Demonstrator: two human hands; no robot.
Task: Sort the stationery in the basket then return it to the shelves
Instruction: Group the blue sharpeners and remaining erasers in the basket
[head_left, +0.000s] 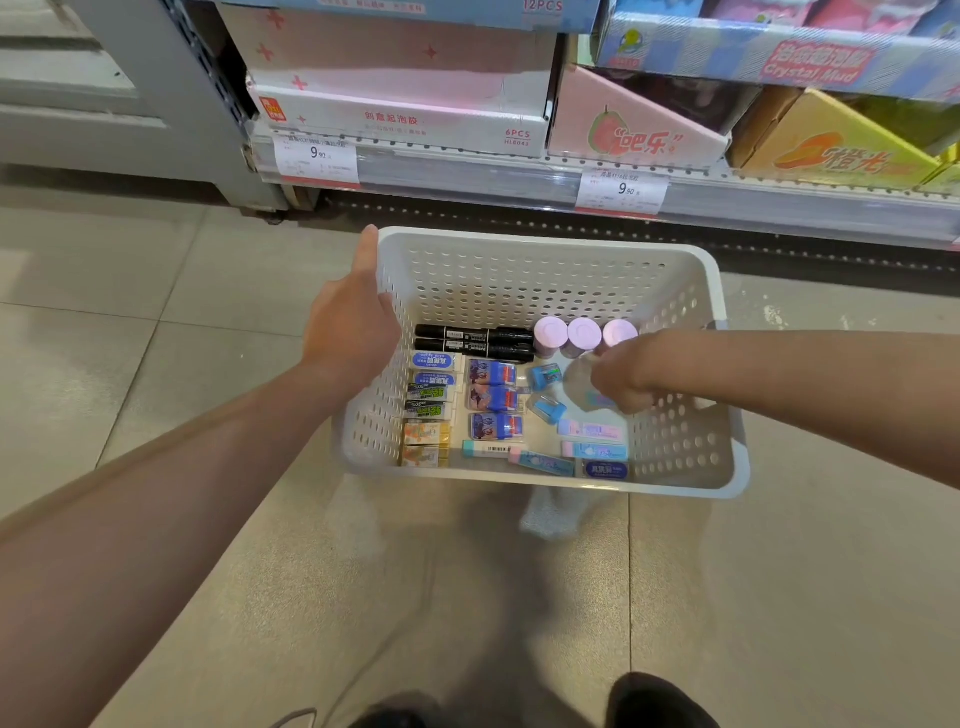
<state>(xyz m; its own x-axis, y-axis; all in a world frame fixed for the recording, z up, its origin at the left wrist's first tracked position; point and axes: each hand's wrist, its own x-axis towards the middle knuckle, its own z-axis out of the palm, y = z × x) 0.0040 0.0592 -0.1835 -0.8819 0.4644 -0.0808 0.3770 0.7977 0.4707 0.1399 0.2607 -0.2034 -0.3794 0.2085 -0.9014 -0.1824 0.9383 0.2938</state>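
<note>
The white perforated plastic basket (545, 270) is sitting tilted just above the grey tiled floor (156, 312), in front of the bottom shelf (519, 176) of a shop rack. Inside it, the stationery is lying in tidy groups: two black marker pens (472, 342) are lying side by side along the far wall, three round pink-lidded pots (551, 332) are standing in a row just to their right, and a column of small boxed erasers (428, 410) is running down the left side. Beside that column, three blue and red picture packets (493, 400) are stacked in a line, with two blue pencil sharpeners (546, 389) just to their right and pale pink and blue erasers (592, 441) lying near the front wall.

The person's left hand (353, 332) is gripping the basket's left wall, thumb pointing up along the outside of the rim and fingers going over to the inside. The right hand (621, 379) is reaching down inside the basket, fingers curling round a small clear object (579, 379) that is too blurred to name.

On the shelf, a white and pink carton (400, 119) is standing above a price label (317, 156).
</note>
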